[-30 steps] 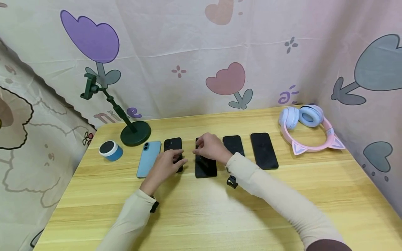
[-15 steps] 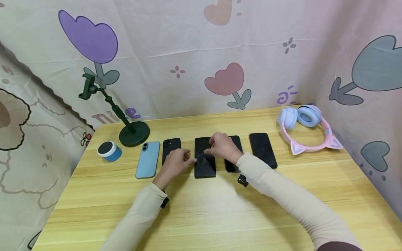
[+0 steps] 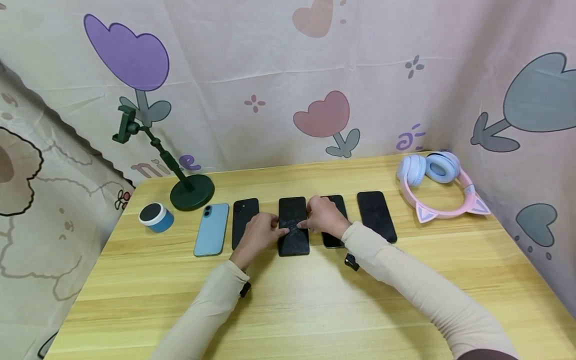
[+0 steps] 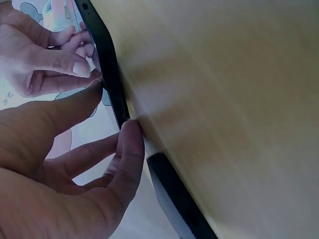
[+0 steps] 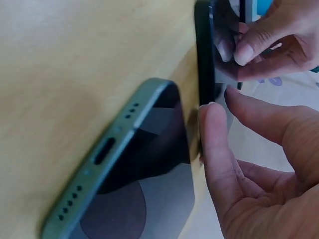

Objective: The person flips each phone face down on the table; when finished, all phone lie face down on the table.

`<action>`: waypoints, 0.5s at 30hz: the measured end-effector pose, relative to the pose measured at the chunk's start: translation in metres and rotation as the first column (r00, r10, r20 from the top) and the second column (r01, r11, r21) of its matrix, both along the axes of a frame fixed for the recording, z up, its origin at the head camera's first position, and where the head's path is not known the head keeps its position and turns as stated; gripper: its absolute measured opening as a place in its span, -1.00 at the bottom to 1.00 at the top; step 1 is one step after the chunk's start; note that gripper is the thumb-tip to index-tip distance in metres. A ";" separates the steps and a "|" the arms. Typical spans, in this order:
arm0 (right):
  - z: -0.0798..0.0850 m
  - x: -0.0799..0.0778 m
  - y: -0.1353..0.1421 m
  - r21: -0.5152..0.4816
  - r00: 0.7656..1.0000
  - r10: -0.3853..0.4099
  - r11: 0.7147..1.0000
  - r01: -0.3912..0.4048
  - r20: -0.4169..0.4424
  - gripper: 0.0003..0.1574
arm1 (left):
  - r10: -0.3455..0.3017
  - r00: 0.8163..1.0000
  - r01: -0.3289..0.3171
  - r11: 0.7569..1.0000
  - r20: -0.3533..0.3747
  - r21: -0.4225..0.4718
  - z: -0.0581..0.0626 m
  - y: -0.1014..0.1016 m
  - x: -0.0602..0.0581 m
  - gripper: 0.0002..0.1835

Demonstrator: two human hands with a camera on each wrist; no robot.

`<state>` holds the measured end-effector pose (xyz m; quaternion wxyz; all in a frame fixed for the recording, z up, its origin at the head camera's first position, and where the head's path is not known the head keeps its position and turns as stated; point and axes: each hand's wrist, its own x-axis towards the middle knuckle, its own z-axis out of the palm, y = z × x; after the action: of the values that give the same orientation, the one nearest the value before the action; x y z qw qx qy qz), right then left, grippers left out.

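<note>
In the head view a black smartphone [image 3: 294, 246] lies flat, screen up, in the middle of a row of phones. My left hand [image 3: 257, 234] pinches its left long edge, thumb on the glass and fingers at the side. Opposite, my right hand [image 3: 325, 216] holds the right long edge the same way. The left wrist view shows the phone's dark side [image 4: 107, 55] between thumb and index finger. Left of it lies a dark phone [image 3: 245, 214] back up, partly behind my left hand. Another phone [image 3: 333, 241] lies screen up beneath my right hand.
A light blue phone [image 3: 211, 230] lies at the row's left, a black phone [image 3: 377, 216] at its right. Farther left are a blue-and-white jar [image 3: 156, 217] and a dark green phone stand [image 3: 192, 192]. Cat-ear headphones [image 3: 443, 215] lie at the back right of the wooden table [image 3: 297, 310].
My left hand has moved right, off the neighbouring dark phone, to the middle phone's left edge. My right hand has shifted right across that phone to its right edge. The phones stay put.
</note>
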<state>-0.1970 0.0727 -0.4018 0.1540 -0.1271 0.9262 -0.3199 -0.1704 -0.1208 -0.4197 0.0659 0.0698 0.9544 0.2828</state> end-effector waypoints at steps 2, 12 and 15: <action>-0.001 0.000 0.000 0.006 1.000 -0.006 1.000 0.006 0.003 -0.70 | 0.004 1.000 -0.004 1.000 0.003 0.003 0.000 0.002 0.000 -0.55; -0.003 0.000 -0.004 0.006 1.000 -0.023 1.000 0.023 0.017 -0.70 | 0.064 0.997 -0.066 0.996 0.039 0.053 -0.001 0.004 0.004 -0.79; -0.003 0.000 -0.005 0.011 1.000 -0.019 1.000 0.019 0.009 -0.70 | 0.077 0.996 -0.080 0.994 0.046 0.071 -0.001 0.004 0.004 -0.77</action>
<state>-0.1975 0.0676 -0.4050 0.1557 -0.1161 0.9284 -0.3168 -0.1660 -0.1171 -0.4205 0.0727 0.0286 0.9438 0.3210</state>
